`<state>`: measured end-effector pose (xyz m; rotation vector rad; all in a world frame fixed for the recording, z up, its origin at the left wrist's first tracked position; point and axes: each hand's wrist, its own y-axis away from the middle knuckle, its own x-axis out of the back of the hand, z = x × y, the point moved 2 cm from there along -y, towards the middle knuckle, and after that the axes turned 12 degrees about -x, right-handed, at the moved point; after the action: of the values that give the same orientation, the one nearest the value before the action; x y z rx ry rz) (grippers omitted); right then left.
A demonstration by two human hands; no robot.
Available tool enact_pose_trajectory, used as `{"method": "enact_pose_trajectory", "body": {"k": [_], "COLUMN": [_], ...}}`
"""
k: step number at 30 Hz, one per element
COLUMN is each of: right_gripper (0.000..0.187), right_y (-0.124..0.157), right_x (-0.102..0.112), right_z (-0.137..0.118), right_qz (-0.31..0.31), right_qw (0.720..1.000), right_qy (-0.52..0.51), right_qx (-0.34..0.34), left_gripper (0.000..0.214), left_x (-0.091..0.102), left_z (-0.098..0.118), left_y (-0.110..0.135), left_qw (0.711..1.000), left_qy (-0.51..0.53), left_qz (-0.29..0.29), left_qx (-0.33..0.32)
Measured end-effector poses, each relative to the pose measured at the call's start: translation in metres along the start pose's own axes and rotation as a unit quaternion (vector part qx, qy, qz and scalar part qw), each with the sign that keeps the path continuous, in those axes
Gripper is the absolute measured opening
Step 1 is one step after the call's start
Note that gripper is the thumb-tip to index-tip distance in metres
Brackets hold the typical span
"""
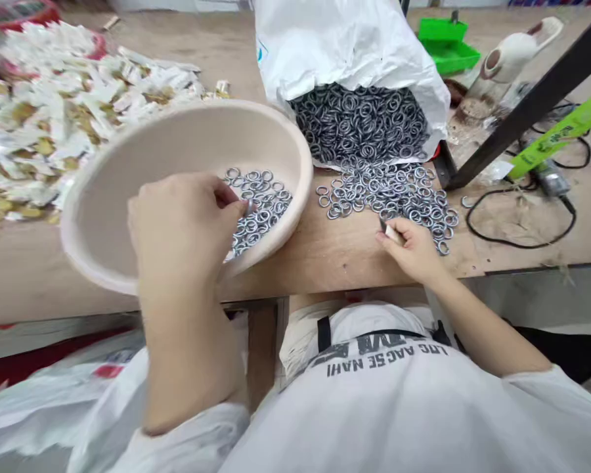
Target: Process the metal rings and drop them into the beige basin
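Two sets of fingertips (236, 205) pinch narrowly: the left hand (184, 226) grips a small silvery piece (249, 207) over shiny metal rings (262, 210) in a round beige basin (300, 154); the right hand (411, 249) holds a pale stub (393, 234) beside a loose ring heap (394, 194) on the plywood table (325, 263).

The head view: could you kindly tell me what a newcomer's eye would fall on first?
Metal rings spill from a white sack onto the wooden table, centre. Left of them, the left hand reaches into a beige bowl holding more rings. Behind the bowl lies a heap of white-and-gold packets.
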<state>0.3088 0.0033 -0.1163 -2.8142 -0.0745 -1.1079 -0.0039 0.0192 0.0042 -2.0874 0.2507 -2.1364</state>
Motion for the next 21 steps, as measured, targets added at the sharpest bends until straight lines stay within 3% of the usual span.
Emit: {"method": "enact_pose_trajectory", "body": {"k": [4, 8, 11, 13, 15, 18, 21], "right_gripper": [0.028, 0.031, 0.032, 0.036, 0.038, 0.04, 0.041], "right_y": [-0.018, -0.031, -0.04, -0.047, -0.051, -0.045, -0.025], "right_x": [0.049, 0.078, 0.075, 0.066, 0.058, 0.053, 0.052], "right_z": [0.045, 0.092, 0.112, 0.114, 0.109, 0.093, 0.07], "right_qz": [0.145, 0.175, 0.156, 0.141, 0.135, 0.163, 0.183], "right_qw": [0.975, 0.954, 0.954, 0.959, 0.962, 0.961, 0.964], "right_qy": [0.168, 0.233, 0.247, 0.238, 0.228, 0.216, 0.191], "right_qx": [-0.028, -0.067, -0.068, -0.061, -0.059, -0.059, -0.027], "left_gripper": [0.028, 0.033, 0.033, 0.031, 0.032, 0.043, 0.049], "left_x": [-0.001, 0.006, 0.007, -0.009, -0.044, -0.103, -0.14], "left_z": [-0.004, 0.001, 0.035, 0.072, 0.109, 0.134, 0.131], "left_y": [0.003, 0.013, 0.026, 0.03, 0.025, 0.007, -0.01], "left_qw": [1.0, 0.998, 0.978, 0.949, 0.932, 0.954, 0.965], "left_qy": [-0.001, -0.007, 0.052, 0.128, 0.186, 0.136, 0.094], "left_qz": [0.007, 0.048, 0.182, 0.214, 0.088, -0.01, -0.063], "left_qx": [-0.013, -0.033, -0.088, -0.191, -0.299, -0.266, -0.236]}}
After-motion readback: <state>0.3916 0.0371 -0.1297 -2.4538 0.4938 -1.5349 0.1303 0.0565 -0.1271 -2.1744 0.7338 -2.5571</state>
